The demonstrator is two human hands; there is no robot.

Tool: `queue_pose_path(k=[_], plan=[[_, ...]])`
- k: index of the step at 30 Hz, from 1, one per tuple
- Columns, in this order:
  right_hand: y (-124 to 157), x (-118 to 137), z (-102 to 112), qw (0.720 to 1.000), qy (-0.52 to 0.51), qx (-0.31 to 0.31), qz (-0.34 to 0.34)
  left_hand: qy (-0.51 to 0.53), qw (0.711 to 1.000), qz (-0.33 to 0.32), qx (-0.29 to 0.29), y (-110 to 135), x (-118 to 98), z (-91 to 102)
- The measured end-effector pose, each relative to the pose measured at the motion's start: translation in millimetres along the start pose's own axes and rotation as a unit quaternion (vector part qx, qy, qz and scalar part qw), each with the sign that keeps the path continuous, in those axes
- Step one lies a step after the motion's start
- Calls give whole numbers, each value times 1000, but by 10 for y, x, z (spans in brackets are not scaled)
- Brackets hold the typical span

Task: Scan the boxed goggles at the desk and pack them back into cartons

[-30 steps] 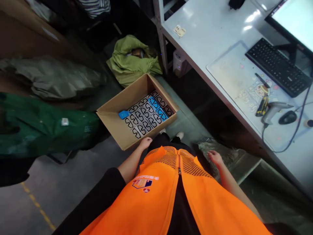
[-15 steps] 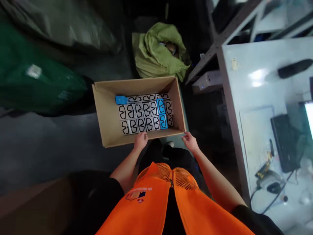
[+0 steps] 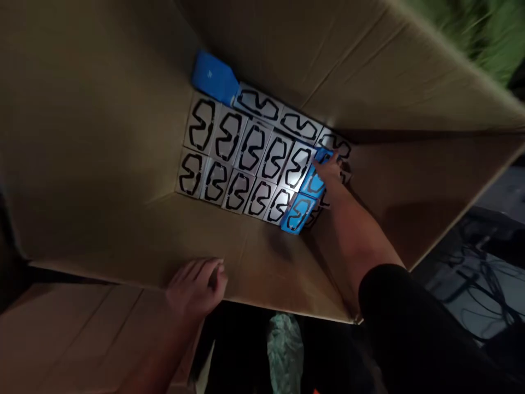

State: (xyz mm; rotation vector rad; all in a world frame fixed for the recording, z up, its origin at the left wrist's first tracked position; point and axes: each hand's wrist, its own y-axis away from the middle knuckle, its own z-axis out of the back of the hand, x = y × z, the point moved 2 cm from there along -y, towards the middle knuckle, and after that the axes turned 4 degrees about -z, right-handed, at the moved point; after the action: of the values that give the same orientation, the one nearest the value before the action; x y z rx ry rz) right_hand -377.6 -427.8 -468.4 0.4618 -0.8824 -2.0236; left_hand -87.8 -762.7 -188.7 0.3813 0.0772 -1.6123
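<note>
A deep cardboard box (image 3: 94, 142) fills most of the head view. Rows of small white boxes (image 3: 220, 180) with black outline prints stand on its floor. My left hand (image 3: 197, 287) is at the near rim, its fingers curled over the cardboard. Deep inside on the right, my right hand (image 3: 331, 167) has its thumb and fingers around the far end of a blue box (image 3: 314, 180) with the same kind of print. Another blue box (image 3: 298, 214) lies just nearer. A plain blue piece (image 3: 215, 78) sits at the far left corner of the rows.
Brown cardboard (image 3: 69, 334) lies below the near rim on the left. Green sacking (image 3: 484, 27) shows beyond the far right wall, and dark cables (image 3: 488, 284) lie outside at right. A crinkled pale covering (image 3: 285, 350) shows below the box.
The view has come much closer over the cardboard box. My right hand has left the near right corner and reached inside to the blue box. My left hand stays at the near rim.
</note>
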Motion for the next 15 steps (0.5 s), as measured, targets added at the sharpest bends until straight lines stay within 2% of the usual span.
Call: queue_pose_path(k=[3, 5, 8, 10, 13, 15], plan=[[-143, 63, -199, 998, -3, -21, -60, 7, 1000, -3, 9, -94, -10, 52], [-111, 89, -162, 997, -17, -28, -74, 8, 1000, 8, 16, -157, -21, 43], [6, 57, 117, 997, -21, -53, -58, -6, 999, 39, 22, -262, -34, -34], [136, -67, 390, 995, -19, -94, -15, -28, 997, 64, 34, -338, -28, -114], [495, -438, 757, 990, -22, -132, 51, -46, 993, 90, 59, -399, -9, -210], [848, -744, 879, 990, -21, -130, 59, -38, 993, 92, 63, -387, 0, -228]])
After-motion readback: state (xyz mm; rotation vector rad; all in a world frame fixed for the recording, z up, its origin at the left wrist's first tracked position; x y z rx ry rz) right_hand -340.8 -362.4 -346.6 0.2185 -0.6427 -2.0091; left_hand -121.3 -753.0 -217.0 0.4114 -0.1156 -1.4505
